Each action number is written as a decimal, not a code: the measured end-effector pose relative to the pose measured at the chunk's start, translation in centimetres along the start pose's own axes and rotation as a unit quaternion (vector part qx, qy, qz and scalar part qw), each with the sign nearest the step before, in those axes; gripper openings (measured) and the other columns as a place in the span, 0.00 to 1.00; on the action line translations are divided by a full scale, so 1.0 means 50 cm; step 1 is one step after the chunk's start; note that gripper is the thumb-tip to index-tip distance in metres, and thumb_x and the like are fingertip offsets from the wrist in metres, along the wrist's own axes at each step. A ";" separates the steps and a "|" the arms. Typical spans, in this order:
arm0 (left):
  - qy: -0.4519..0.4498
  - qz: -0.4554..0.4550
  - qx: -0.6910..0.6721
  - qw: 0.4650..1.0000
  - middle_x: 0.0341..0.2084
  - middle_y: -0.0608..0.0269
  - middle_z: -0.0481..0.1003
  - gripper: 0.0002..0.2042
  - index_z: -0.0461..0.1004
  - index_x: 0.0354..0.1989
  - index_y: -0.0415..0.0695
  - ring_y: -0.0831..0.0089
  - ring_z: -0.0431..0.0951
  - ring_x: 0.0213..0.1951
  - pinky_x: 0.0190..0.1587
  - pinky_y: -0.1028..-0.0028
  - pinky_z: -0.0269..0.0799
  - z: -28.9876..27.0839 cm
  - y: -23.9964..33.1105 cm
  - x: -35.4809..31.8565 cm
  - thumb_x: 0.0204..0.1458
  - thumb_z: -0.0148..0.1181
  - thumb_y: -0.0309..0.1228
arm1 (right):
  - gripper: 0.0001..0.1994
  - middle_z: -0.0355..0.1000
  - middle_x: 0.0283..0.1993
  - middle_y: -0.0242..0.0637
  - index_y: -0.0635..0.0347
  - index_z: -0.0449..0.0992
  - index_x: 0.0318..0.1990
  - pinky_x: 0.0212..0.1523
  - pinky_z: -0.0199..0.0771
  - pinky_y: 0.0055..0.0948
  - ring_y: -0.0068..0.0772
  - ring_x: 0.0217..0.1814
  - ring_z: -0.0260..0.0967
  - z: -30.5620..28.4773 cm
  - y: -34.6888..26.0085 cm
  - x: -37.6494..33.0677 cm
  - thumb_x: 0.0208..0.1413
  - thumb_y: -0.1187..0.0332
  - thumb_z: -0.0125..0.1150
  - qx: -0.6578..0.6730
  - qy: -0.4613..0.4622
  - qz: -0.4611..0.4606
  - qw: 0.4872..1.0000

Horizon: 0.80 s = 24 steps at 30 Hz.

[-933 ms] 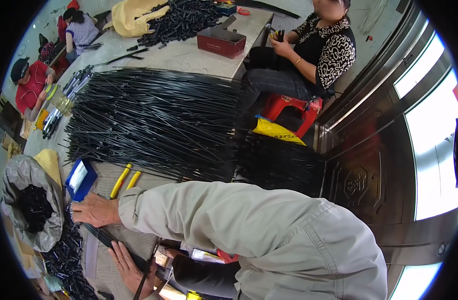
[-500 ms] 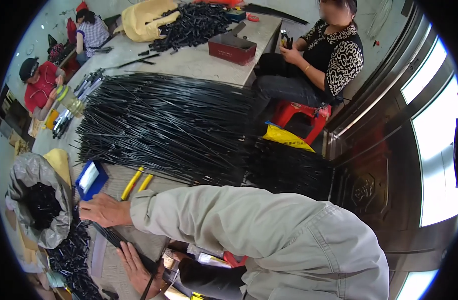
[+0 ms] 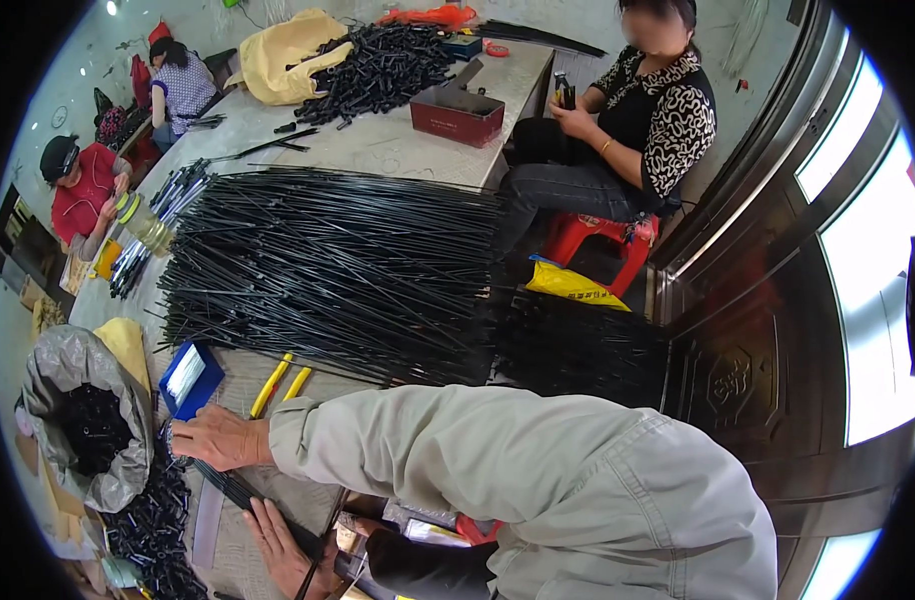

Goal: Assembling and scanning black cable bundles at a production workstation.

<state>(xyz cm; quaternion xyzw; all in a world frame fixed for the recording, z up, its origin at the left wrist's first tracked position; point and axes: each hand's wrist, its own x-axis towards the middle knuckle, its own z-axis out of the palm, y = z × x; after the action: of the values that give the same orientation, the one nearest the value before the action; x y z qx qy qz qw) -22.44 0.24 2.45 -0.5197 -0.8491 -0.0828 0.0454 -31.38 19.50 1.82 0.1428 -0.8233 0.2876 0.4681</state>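
A bundle of thin black rods (image 3: 240, 490) slants over the near left table. At its far end, my right hand (image 3: 218, 437) is closed round the rods, fingers bent over the tips. My left hand (image 3: 286, 553) grips the bundle lower down: its fingers stretch along one side and the rods pass between them and the thumb side. Beside my right hand stands a blue box (image 3: 206, 386) with white strips in it. A tool with two yellow handles (image 3: 271, 386) lies to its right. A pale flat strip (image 3: 208, 525) lies left of the bundle.
A wide heap of long black rods (image 3: 328, 270) covers the middle table. A grey sack (image 3: 53, 365) and small black parts (image 3: 153, 525) are at left. Farther off are a dark red box (image 3: 458, 118), a heap of black pieces (image 3: 378, 75) and a seated person (image 3: 668, 130).
The whole view has shifted slightly, so the table sits a little lower in it. Both hands keep their places on the bundle, with little visible movement.
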 end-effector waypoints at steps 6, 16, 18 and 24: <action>-0.004 -0.004 -0.022 1.000 0.62 0.42 0.50 0.45 0.49 0.62 0.34 0.42 0.45 0.64 0.62 0.56 0.47 0.007 -0.019 0.005 0.41 0.58 0.52 | 0.06 0.62 0.31 0.34 0.53 0.70 0.31 0.27 0.59 0.37 0.37 0.28 0.63 0.002 0.013 0.012 0.43 0.70 0.52 -0.055 0.112 0.039 0.991; -0.013 -0.040 -0.017 0.999 0.62 0.44 0.51 0.43 0.52 0.61 0.34 0.44 0.47 0.64 0.62 0.57 0.48 0.000 -0.032 0.002 0.40 0.59 0.50 | 0.06 0.65 0.28 0.34 0.51 0.71 0.30 0.27 0.65 0.35 0.39 0.28 0.68 -0.018 0.003 0.051 0.41 0.72 0.55 -0.027 0.147 0.061 0.987; -0.015 -0.045 -0.018 0.999 0.62 0.44 0.51 0.42 0.52 0.61 0.34 0.45 0.47 0.64 0.62 0.58 0.48 0.001 -0.033 -0.009 0.41 0.59 0.50 | 0.06 0.66 0.29 0.35 0.52 0.71 0.30 0.27 0.65 0.36 0.40 0.28 0.69 -0.012 0.016 0.049 0.41 0.73 0.55 -0.021 0.131 0.085 0.988; 0.009 -0.017 -0.024 1.000 0.61 0.44 0.52 0.42 0.53 0.61 0.35 0.44 0.49 0.63 0.61 0.58 0.50 0.008 -0.021 0.008 0.42 0.56 0.53 | 0.08 0.68 0.31 0.37 0.52 0.72 0.31 0.28 0.65 0.40 0.44 0.31 0.70 -0.018 0.072 0.020 0.40 0.72 0.56 -0.149 0.011 0.200 0.968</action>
<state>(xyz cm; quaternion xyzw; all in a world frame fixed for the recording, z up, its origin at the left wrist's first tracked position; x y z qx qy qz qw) -23.56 0.20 2.02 -0.5057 -0.8549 -0.1089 0.0394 -33.11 22.94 1.82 -0.0999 -0.8633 0.2511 0.4262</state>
